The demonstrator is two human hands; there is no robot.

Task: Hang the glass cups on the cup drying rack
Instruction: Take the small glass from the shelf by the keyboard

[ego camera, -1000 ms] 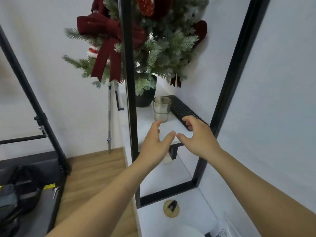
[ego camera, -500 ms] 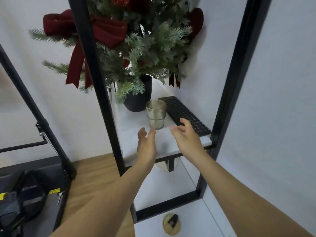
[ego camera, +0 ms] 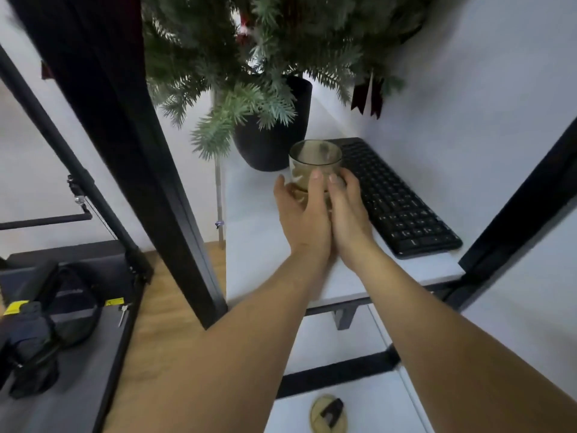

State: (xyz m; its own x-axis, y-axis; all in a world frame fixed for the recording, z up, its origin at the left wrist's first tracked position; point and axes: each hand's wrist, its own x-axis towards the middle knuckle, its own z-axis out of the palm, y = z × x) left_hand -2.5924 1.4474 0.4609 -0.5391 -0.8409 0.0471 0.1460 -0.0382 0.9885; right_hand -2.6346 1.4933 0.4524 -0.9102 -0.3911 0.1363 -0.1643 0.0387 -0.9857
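Note:
A smoky, see-through glass cup [ego camera: 314, 157] stands upright on the white shelf [ego camera: 256, 232], between a black plant pot and a keyboard. My left hand [ego camera: 301, 214] wraps its lower left side, thumb on the left and fingers across the front. My right hand [ego camera: 346, 207] presses against its lower right side, fingertips on the glass. The two hands touch each other along their edges. The lower half of the cup is hidden behind my fingers. No cup drying rack is in view.
A black pot [ego camera: 274, 132] with an artificial pine tree [ego camera: 249, 57] stands just behind the cup. A black keyboard [ego camera: 396, 198] lies to its right. A black frame post [ego camera: 125, 151] rises at left, another [ego camera: 518, 210] at right. A grey wall closes the right side.
Both hands have moved forward from open in front of the cup to closed around its lower part. The camera has come closer to the shelf.

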